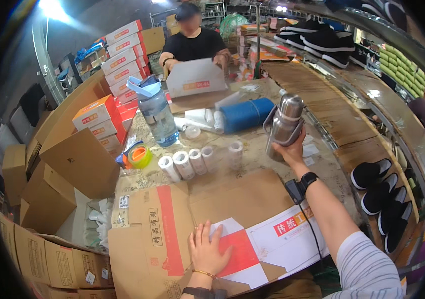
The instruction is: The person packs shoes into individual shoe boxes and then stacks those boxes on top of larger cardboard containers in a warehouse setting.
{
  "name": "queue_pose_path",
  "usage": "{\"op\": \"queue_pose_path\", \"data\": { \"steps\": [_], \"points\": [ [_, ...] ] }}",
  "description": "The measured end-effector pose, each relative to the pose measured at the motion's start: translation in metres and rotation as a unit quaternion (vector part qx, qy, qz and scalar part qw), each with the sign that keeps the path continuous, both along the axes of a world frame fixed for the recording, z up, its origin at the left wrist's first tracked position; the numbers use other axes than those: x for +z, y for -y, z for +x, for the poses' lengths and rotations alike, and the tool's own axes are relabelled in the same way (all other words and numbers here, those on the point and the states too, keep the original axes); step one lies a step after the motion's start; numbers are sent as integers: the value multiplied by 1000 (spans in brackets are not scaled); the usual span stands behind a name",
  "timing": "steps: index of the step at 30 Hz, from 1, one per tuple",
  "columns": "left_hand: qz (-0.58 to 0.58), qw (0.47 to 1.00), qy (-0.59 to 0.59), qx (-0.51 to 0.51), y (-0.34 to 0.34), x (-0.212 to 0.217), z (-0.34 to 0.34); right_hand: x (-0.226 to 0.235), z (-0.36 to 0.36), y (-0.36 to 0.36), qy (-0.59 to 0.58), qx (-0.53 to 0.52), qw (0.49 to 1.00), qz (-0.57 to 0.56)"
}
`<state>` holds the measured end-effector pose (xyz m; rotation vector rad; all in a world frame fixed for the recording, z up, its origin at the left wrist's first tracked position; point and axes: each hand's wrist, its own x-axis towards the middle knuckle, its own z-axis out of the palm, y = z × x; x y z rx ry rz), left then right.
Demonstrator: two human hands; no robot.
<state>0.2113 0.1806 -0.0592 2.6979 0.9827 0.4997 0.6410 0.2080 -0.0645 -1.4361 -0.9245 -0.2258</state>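
My right hand (pixel 291 149) grips a steel flask (pixel 285 123) by its lower body and holds it upright above the table, right of centre. My left hand (pixel 207 249) lies flat, fingers spread, on a flattened white and red shoe box (pixel 277 239) that rests on a brown cardboard sheet (pixel 172 224) at the near edge. A row of white tape rolls (pixel 187 163) lies just beyond the cardboard.
A clear water bottle (pixel 156 113), a green tape roll (pixel 139 156) and a blue roll (pixel 246 114) sit further back. A person in black across the table holds a flat box (pixel 196 77). Stacked boxes (pixel 117 60) stand left, black shoes (pixel 379 194) on the right shelf.
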Motion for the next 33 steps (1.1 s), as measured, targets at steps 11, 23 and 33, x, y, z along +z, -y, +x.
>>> {"op": "queue_pose_path", "data": {
  "steps": [11, 23, 33],
  "points": [
    [-8, 1000, 4, -4, -1, 0, -2, 10, 7, -43, -22, -32, 999, 34],
    [22, 999, 28, -12, 3, -6, -4, 9, -29, 167, 32, 33, 943, -331],
    [-244, 902, 356, -7, 8, -12, -43, -3, -130, 354, 43, 49, 885, -461]
  ]
}}
